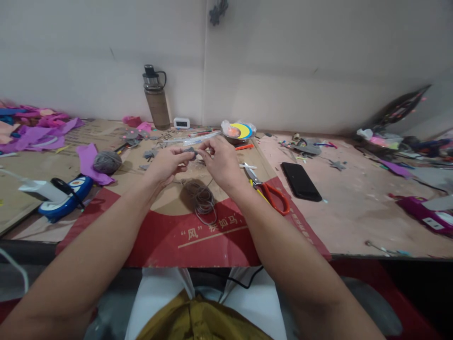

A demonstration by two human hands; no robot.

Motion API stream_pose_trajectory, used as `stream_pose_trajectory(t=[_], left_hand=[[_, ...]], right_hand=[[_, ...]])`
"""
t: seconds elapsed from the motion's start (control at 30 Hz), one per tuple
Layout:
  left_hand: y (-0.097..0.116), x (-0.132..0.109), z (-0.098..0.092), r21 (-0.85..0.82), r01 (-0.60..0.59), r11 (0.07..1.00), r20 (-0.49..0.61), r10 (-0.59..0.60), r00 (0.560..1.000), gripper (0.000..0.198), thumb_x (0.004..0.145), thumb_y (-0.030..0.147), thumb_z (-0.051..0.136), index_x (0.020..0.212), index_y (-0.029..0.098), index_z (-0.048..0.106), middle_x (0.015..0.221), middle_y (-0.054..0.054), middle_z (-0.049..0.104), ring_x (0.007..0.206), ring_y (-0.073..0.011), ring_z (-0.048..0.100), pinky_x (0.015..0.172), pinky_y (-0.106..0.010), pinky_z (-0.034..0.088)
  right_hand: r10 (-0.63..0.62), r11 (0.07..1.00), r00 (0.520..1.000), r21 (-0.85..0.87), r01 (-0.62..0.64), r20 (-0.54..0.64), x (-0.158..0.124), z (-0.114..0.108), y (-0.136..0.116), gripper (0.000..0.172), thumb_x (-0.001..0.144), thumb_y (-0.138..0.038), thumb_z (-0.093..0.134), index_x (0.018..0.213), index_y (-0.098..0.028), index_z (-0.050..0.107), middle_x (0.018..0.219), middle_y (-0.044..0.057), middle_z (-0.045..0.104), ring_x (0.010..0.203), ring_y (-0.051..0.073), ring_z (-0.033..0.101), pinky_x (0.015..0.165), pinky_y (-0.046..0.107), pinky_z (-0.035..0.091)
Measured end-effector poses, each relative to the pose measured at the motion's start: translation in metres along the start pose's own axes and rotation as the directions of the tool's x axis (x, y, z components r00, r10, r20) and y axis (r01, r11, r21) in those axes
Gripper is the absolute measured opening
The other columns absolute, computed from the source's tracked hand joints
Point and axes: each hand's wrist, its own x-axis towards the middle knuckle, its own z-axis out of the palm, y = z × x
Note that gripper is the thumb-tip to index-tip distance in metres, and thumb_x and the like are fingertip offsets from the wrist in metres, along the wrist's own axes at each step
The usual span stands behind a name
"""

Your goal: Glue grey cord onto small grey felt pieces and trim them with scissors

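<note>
Between the fingertips of my left hand [169, 164] is a small grey piece [191, 151], too small to make out exactly; it looks like felt or yarn work. The thumb and forefinger of my right hand [221, 159] pinch together at its right edge, and a grey strand runs down from there. Below both hands a loose coil of grey yarn [203, 198] lies on the red and tan cardboard [159, 241]. Red-handled scissors [276, 197] rest beside my right forearm, their blades partly open. A ball of grey yarn [107, 162] sits left of my left hand.
A water bottle [156, 101] and a small digital clock [181, 123] stand by the wall. A bowl [235, 138] holds small items. On the right are a black phone [301, 181] and a magenta device [426, 212]. A blue power strip [67, 198] and purple felt scraps [46, 134] lie left.
</note>
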Motion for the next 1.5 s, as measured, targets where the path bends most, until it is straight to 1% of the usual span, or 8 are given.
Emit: stream_pose_trajectory(t=[0.13, 0.37, 0.63, 0.97, 1.07, 1.2, 1.33, 1.5], left_hand=[[0.001, 0.001, 0.002, -0.069, -0.035, 0.997, -0.040, 0.033, 0.999, 0.015, 0.063, 0.020, 0.076, 0.061, 0.014, 0.063, 0.053, 0.001, 0.051, 0.043, -0.0034, 0.038, 0.036, -0.016, 0.021], [0.003, -0.002, 0.005, -0.156, -0.058, 0.986, 0.013, 0.060, 0.998, 0.011, 0.065, 0.015, 0.074, 0.069, 0.014, 0.064, 0.065, -0.002, 0.063, 0.054, -0.0090, 0.059, 0.047, -0.019, 0.045], [0.003, -0.002, 0.005, -0.178, -0.033, 0.983, -0.053, 0.024, 0.998, 0.013, 0.068, 0.021, 0.072, 0.071, 0.015, 0.060, 0.065, -0.002, 0.064, 0.054, -0.0120, 0.064, 0.044, -0.019, 0.047], [0.009, 0.002, -0.006, -0.188, -0.190, 0.964, -0.237, 0.143, 0.961, 0.013, 0.070, 0.024, 0.070, 0.075, 0.017, 0.061, 0.068, 0.000, 0.064, 0.056, -0.0092, 0.061, 0.042, -0.016, 0.040], [0.013, 0.002, -0.009, -0.203, -0.270, 0.941, -0.283, 0.207, 0.937, 0.013, 0.071, 0.026, 0.069, 0.079, 0.019, 0.061, 0.072, 0.001, 0.065, 0.059, -0.0095, 0.063, 0.042, -0.016, 0.037], [0.016, 0.001, -0.009, -0.222, -0.305, 0.926, -0.273, 0.241, 0.931, 0.013, 0.073, 0.026, 0.069, 0.081, 0.019, 0.061, 0.076, 0.000, 0.066, 0.062, -0.0113, 0.064, 0.043, -0.018, 0.037], [0.015, -0.001, -0.006, -0.249, -0.334, 0.909, -0.234, 0.279, 0.931, 0.012, 0.073, 0.024, 0.069, 0.079, 0.018, 0.061, 0.076, -0.001, 0.067, 0.061, -0.0113, 0.064, 0.044, -0.018, 0.039], [0.014, -0.002, -0.003, -0.221, -0.364, 0.905, -0.227, 0.316, 0.921, 0.014, 0.072, 0.024, 0.070, 0.081, 0.017, 0.063, 0.078, -0.002, 0.067, 0.063, -0.0111, 0.064, 0.046, -0.018, 0.042]], right_hand=[[0.006, 1.000, 1.000, 0.006, -0.006, 0.010, -0.003, 0.002, -0.003, 0.005, 0.087, -0.019, 0.059, 0.081, -0.020, 0.058, 0.087, 0.004, 0.061, 0.081, 0.016, 0.052, 0.075, 0.031, 0.040], [0.030, 1.000, 0.999, 0.011, -0.030, -0.014, -0.005, 0.008, -0.004, 0.006, 0.086, -0.017, 0.055, 0.082, -0.019, 0.058, 0.084, 0.004, 0.062, 0.079, 0.016, 0.053, 0.072, 0.030, 0.040], [-0.025, 0.999, 1.000, -0.024, 0.025, -0.010, -0.007, 0.008, -0.005, 0.007, 0.087, -0.015, 0.055, 0.083, -0.019, 0.059, 0.087, 0.005, 0.062, 0.080, 0.017, 0.054, 0.076, 0.030, 0.041], [-0.057, 0.998, 0.976, 0.045, 0.049, 0.208, -0.017, 0.010, -0.012, 0.025, 0.094, -0.027, 0.047, 0.076, -0.019, 0.063, 0.081, 0.005, 0.066, 0.079, 0.017, 0.056, 0.075, 0.028, 0.040], [0.087, 0.995, 0.975, 0.040, -0.097, 0.205, -0.020, -0.003, -0.004, 0.038, 0.097, -0.038, 0.040, 0.075, -0.019, 0.065, 0.080, 0.005, 0.068, 0.078, 0.017, 0.060, 0.074, 0.028, 0.042], [0.367, 0.906, 0.930, -0.225, -0.358, -0.001, -0.026, -0.021, 0.019, 0.036, 0.095, -0.041, 0.042, 0.095, -0.014, 0.066, 0.091, 0.013, 0.069, 0.084, 0.022, 0.063, 0.076, 0.033, 0.045], [0.572, 0.707, 0.807, -0.589, -0.393, 0.148, -0.034, -0.017, 0.034, 0.041, 0.086, -0.038, 0.058, 0.109, -0.004, 0.065, 0.107, 0.027, 0.066, 0.097, 0.031, 0.065, 0.079, 0.037, 0.047], [0.629, 0.717, 0.741, -0.543, -0.437, 0.234, -0.030, -0.007, 0.040, 0.027, 0.081, -0.027, 0.058, 0.098, -0.009, 0.070, 0.096, 0.023, 0.071, 0.095, 0.030, 0.067, 0.076, 0.033, 0.048]])
